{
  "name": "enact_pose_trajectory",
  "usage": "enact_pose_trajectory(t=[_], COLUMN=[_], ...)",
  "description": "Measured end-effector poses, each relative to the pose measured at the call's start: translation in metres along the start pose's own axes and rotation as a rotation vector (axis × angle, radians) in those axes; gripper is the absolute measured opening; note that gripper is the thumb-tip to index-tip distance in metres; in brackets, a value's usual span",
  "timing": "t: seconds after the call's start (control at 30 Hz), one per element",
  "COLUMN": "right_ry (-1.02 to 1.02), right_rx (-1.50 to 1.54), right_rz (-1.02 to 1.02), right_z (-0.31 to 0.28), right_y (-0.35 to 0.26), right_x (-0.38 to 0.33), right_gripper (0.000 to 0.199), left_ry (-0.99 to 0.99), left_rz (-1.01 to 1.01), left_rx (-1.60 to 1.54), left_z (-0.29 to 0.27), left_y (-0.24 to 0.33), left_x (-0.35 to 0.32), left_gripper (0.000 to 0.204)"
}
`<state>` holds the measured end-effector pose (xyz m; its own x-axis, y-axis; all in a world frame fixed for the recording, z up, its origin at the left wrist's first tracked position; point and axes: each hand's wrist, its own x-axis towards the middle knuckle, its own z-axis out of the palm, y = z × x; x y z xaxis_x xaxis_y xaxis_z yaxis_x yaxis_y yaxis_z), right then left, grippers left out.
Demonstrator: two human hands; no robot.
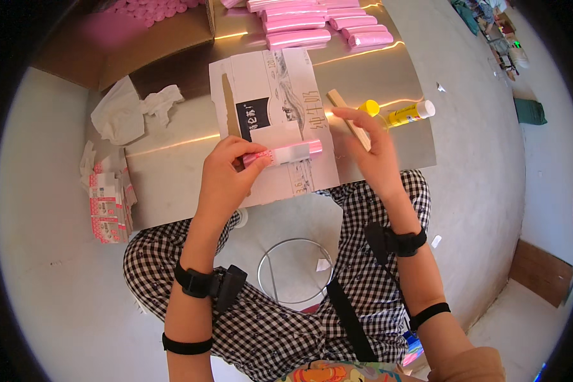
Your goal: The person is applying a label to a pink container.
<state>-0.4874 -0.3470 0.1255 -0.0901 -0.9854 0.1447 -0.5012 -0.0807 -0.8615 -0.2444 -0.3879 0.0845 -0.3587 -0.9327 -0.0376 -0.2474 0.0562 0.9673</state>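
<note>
Shiny metal table (165,184), pale grey floor (481,184).

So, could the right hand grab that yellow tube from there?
Likely yes: the yellow tube lies just ahead and right of the right hand, with nothing visible between them. It may be holding the stick, though, and might need to drop it first.

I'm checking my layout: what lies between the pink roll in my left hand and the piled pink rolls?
The head view shows a printed white cardboard sheet between the held roll and the piled rolls.
</note>
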Motion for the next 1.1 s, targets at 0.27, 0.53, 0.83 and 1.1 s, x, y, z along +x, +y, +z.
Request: enact_pose_trajectory(t=[0.27, 0.53, 0.83, 1.1], right_ry=[-0.082, -0.071, -0.133, -0.133], right_rx=[-0.374, -0.520, -0.584, -0.596], right_rz=[-0.490, -0.515, -0.547, -0.531], right_z=[0.049, 0.062, 0.057, 0.061], right_y=[-0.010, -0.008, 0.001, -0.001], right_x=[-0.001, -0.009, -0.001, -0.001], right_gripper=[0.020, 0.025, 0.028, 0.030], left_ry=[-0.016, -0.020, 0.063, 0.051], left_rz=[-0.037, -0.019, 0.143, 0.173], left_rx=[-0.022, 0.120, 0.279, 0.349], left_z=[0.000, -0.011, -0.019, -0.014], left_y=[0.003, -0.001, 0.007, 0.001], left_x=[0.001, 0.001, -0.011, -0.007], left_gripper=[0.016, 0.019, 0.038, 0.036])
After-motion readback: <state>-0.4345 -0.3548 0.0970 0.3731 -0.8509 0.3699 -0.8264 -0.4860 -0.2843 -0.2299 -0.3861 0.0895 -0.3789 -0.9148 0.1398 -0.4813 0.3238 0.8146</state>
